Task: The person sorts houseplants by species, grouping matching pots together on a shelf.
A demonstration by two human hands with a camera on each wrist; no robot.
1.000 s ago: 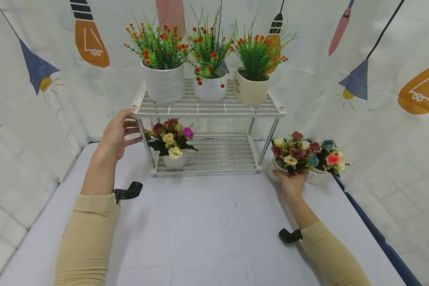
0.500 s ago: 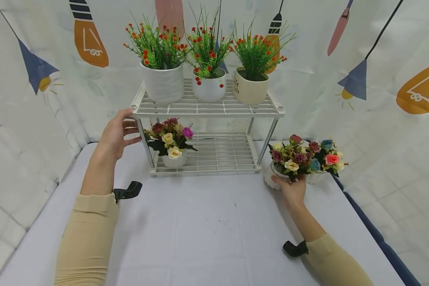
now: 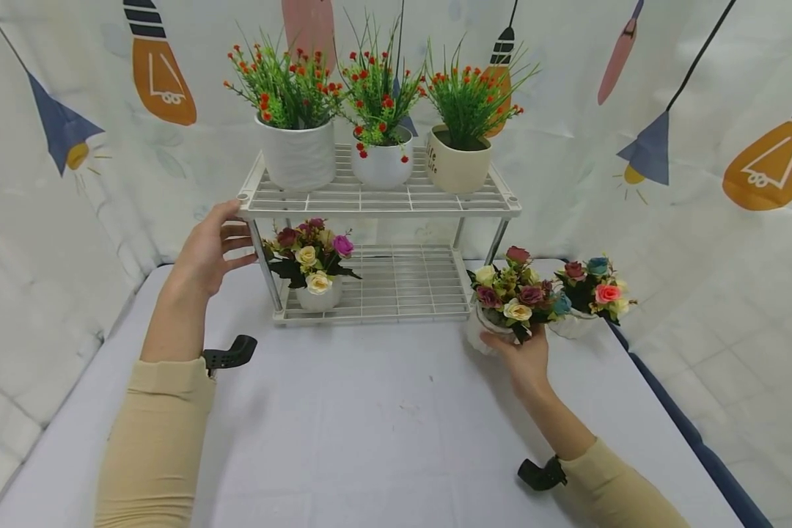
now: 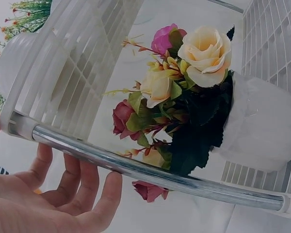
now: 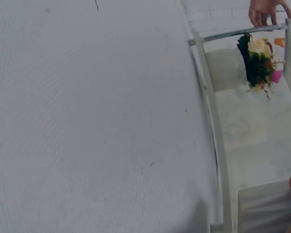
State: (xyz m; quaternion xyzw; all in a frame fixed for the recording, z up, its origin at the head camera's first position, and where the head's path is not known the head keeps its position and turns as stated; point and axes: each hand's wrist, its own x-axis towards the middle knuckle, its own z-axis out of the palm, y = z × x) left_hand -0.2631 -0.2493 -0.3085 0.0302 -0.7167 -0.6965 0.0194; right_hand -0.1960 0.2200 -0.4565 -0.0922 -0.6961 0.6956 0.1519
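My right hand (image 3: 524,359) grips a white flowerpot (image 3: 478,330) of artificial roses (image 3: 518,293), near the right front post of a two-tier white wire rack (image 3: 402,282). In the right wrist view, the pot's pale side (image 5: 264,208) shows at the lower right, with fingertips on it. My left hand (image 3: 201,249) rests against the rack's left front post, thumb by the upper corner. Its loosely bent fingers (image 4: 77,179) touch the metal post (image 4: 136,167) without wrapping it. Another potted rose arrangement (image 3: 320,293) stands on the lower shelf's left side.
Above, three pots of red-flowered greenery (image 3: 297,154) stand in a row on the upper shelf. To the right of the held pot, another rose pot (image 3: 574,323) sits near the edge of the white-covered table (image 3: 369,425). A printed curtain (image 3: 567,132) hangs behind.
The right hand has brought the held flowerpot left toward the rack, opening a gap from the other rose pot. The left hand stays at the post; the head view has shifted slightly.
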